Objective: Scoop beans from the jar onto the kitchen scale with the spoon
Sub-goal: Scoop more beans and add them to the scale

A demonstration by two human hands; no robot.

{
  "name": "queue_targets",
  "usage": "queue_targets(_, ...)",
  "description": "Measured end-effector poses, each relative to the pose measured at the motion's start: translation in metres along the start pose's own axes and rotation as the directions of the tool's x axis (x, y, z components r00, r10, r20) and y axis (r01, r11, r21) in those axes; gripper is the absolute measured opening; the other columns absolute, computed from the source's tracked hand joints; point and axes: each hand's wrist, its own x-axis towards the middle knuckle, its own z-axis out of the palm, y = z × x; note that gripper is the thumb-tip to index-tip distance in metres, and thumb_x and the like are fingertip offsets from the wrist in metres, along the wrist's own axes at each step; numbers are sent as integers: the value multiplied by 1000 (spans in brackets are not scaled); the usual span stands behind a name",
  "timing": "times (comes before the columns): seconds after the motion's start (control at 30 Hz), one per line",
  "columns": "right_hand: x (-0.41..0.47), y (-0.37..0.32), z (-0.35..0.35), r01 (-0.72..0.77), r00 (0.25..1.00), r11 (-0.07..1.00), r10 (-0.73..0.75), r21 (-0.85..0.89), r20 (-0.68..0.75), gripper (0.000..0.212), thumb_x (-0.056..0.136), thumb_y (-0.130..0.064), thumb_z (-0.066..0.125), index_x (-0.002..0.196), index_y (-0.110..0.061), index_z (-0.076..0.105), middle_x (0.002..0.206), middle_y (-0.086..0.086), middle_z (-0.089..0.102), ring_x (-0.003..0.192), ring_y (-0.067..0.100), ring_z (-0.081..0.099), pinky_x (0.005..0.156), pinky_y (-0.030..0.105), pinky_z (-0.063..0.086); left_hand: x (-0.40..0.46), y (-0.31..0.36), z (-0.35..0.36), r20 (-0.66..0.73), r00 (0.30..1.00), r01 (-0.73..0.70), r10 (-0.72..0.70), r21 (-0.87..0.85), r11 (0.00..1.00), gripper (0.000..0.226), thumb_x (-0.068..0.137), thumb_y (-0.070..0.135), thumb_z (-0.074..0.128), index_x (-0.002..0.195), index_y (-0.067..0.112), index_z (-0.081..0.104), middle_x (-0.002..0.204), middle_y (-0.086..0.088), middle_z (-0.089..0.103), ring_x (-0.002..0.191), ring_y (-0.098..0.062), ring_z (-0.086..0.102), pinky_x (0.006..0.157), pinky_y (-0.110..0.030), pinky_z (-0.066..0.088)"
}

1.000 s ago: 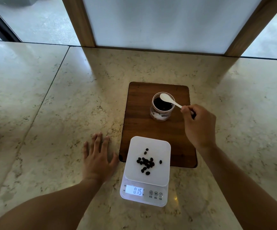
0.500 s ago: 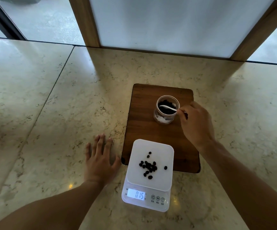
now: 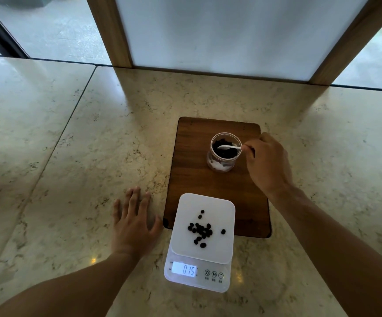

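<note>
- Your right hand (image 3: 268, 164) pinches the spoon (image 3: 227, 147), dipped into the jar (image 3: 224, 152) of beans at twelve o'clock.
- Your left hand (image 3: 133, 221) lies flat, empty.
- Next: lift level toward the scale (image 3: 202, 239) at six.

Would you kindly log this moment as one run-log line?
right hand: spoon in jar | left hand: flat on counter | scale: beans on platform

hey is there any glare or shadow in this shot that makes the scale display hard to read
Head view: the scale display glows and looks to read 015; small glare spots sit on the countertop beside it, off the screen. Soft backlight from the window casts shadows toward the camera; straight edges bow from the wide lens.
</note>
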Motion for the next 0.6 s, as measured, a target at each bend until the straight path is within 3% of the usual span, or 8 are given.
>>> queue_targets(0.2,8,4,2,-20,999,998,23,-63,38,20,95,-19,57,95,-9,74,92,12,65,77,29,61,64,29,37,0,1,0,-4,1000,0,0,-15,1000,76,88,58,27,153,19,25,164,-11,14,151,-22,-6,122,-52,1)
queue_targets(0.33,13,3,5,-40,996,995,47,-91,76,21,95,-20,58,86,-9,74,86,10,65,68,21,53,62,28,36,0,1,0,-6,1000,-2,2,-12,1000,76,88,58,28,153,19,25,164,-11,14,151,-22,-7,122,-52,0)
queue_targets(0.47,25,4,8,-196,967,980,197,-26,162,29,95,-24,60,75,-6,72,71,11,67,60,22,57,56,26,44,0,2,1,-17,1000,2,-3,-19,1000,76,87,57,28,152,18,27,163,-12,18,152,-23,-2,122,-53,2)
queue_targets(0.6,34,12,11,-347,903,938,330,13,273,31,92,-23,59,74,-3,73,59,9,62,55,22,58,45,22,34,0,0,1,-16,1000,-5,5,-4,1000,75,88,57,28,153,18,26,163,-12,18,152,-24,0,122,-52,2)
